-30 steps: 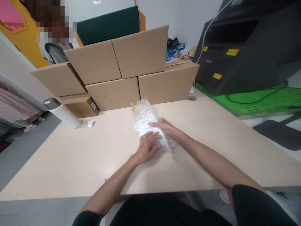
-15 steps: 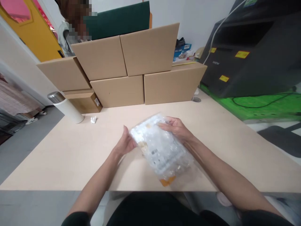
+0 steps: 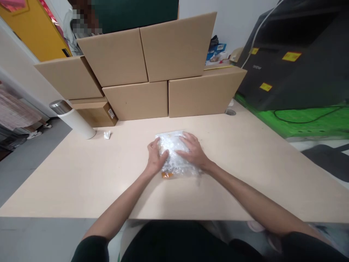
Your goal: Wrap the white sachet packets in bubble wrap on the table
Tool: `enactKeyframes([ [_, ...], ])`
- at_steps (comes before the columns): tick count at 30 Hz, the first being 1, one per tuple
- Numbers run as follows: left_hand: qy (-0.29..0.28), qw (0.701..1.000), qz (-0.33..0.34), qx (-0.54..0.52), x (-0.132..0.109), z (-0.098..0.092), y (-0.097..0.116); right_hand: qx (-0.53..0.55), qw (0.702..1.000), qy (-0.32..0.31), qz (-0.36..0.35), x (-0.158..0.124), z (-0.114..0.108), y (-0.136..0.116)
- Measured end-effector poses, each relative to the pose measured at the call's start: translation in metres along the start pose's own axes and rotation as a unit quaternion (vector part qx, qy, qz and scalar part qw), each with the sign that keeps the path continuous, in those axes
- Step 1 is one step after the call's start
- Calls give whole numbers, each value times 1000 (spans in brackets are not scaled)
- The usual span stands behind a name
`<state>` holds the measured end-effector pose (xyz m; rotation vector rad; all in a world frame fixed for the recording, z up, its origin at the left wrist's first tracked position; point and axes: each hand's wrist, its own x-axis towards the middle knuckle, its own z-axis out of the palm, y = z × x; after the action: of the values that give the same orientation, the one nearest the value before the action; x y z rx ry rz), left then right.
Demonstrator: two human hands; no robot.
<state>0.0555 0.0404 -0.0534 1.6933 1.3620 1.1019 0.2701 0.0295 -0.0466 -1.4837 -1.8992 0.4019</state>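
A flat packet in clear, shiny plastic wrap (image 3: pixel 177 167) lies on the table in front of me, with an orange patch at its near left corner. My left hand (image 3: pixel 156 156) grips its left edge, thumb on top and the other fingers along the side. Across the packet's right half, my right hand (image 3: pixel 193 150) rests with its fingers spread, touching the plastic. Glare and wrinkles in the wrap hide what is inside.
Stacked cardboard boxes (image 3: pixel 158 62) line the back of the pale table (image 3: pixel 109 182). A white bottle with a metal cap (image 3: pixel 77 122) and a crumpled white scrap (image 3: pixel 107 135) are at left. A large black printer (image 3: pixel 289 80) stands at right. Behind the boxes is a person (image 3: pixel 71 32).
The packet has gone from tilted in my hands to lying on the table, turned straighter and farther from me. My right hand has loosened from its edge and spread over its top.
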Motion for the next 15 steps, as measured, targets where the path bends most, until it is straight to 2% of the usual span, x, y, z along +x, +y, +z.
enactKeyframes([
  [3,-71,980,42,183,3,-15,-1,-44,989,-144,2,-8,-12,8],
  [6,-169,945,60,273,9,-31,2,-62,973,-221,14,-10,-23,15],
  [10,-261,902,97,329,19,-43,5,-66,962,-263,18,-7,-28,22],
  [15,-314,873,91,361,26,-47,4,-76,955,-288,21,-7,-28,22],
])
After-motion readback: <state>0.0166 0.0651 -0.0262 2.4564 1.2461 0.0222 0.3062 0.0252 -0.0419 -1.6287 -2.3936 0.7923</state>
